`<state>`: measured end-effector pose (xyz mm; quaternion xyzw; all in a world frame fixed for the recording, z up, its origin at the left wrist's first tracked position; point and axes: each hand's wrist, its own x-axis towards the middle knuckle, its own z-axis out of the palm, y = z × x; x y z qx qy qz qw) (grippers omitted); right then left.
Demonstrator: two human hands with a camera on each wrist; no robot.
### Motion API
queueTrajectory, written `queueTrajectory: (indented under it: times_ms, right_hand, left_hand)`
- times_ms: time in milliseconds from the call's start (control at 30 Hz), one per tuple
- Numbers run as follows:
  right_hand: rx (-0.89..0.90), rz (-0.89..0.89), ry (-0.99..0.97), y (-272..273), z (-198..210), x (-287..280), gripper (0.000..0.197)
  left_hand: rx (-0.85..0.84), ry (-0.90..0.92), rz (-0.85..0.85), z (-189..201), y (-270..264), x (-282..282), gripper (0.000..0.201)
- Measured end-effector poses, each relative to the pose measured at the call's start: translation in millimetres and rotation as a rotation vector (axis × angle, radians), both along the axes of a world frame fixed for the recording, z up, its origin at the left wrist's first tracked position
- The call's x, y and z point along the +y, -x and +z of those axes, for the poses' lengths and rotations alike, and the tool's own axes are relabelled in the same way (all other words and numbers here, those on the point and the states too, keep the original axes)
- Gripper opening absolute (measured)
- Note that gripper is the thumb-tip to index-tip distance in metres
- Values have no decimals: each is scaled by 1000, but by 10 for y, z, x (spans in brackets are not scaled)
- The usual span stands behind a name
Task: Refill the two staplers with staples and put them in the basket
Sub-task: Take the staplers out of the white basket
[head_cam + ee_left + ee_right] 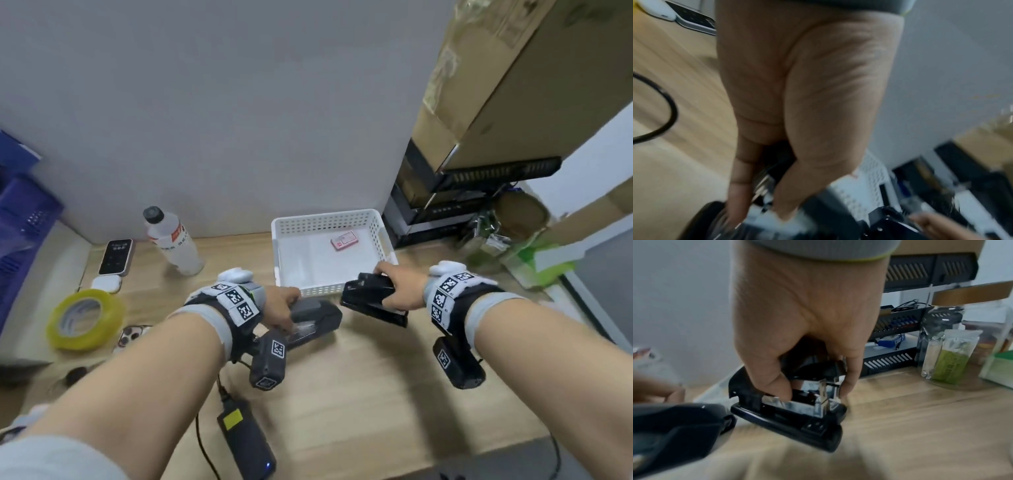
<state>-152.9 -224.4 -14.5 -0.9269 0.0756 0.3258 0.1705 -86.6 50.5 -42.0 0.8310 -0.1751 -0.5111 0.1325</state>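
Note:
My left hand [279, 305] grips a grey-black stapler [317, 317] just in front of the white basket's [342, 219] near wall. In the left wrist view, blurred, the left hand [764, 194] curls around that stapler [777, 224]. My right hand [399, 286] holds a second black stapler [371, 299] above the table, at the basket's near right corner. The right wrist view shows the right hand [813, 386] with thumb and fingers pinching this stapler [789, 417], and the other stapler [674, 425] at lower left. A small pink staple box [344, 241] lies inside the basket.
On the wooden table [359, 394] stand a clear bottle [173, 241], a phone [115, 257], a yellow tape roll [84, 318] and a black battery pack [246, 442]. Black trays [455, 198], a glass jar [949, 344] and cardboard boxes crowd the right.

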Motion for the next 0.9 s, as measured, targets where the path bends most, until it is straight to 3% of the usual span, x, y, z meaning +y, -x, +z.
queueTrajectory:
  times_ms: [100, 200, 300, 400, 600, 700, 800, 900]
  right_hand:
    - [-60, 107, 177, 166, -318, 13, 43]
    - [-90, 104, 269, 214, -637, -39, 55]
    - [-82, 96, 349, 225, -788, -86, 72]
    - [-64, 56, 370, 220, -892, -93, 77]
    - [-30, 69, 359, 153, -753, -116, 75]
    - [-39, 83, 371, 50, -563, -138, 60]
    - [-113, 70, 389, -153, -368, -149, 49]
    - [-193, 45, 278, -500, -340, -84, 26]
  left_hand:
    - [-219, -64, -141, -214, 214, -53, 37]
    - [-340, -85, -91, -461, 294, -107, 40]
    - [-428, -83, -132, -558, 291, -120, 44]
    - [-515, -40, -112, -612, 299, -91, 45]
    - [-473, 53, 64, -645, 220, -16, 50]
    - [-336, -12, 178, -634, 83, 98, 64]
    - [-239, -33, 438, -601, -83, 177, 86]
    - [-310, 56, 622, -601, -226, 125, 54]
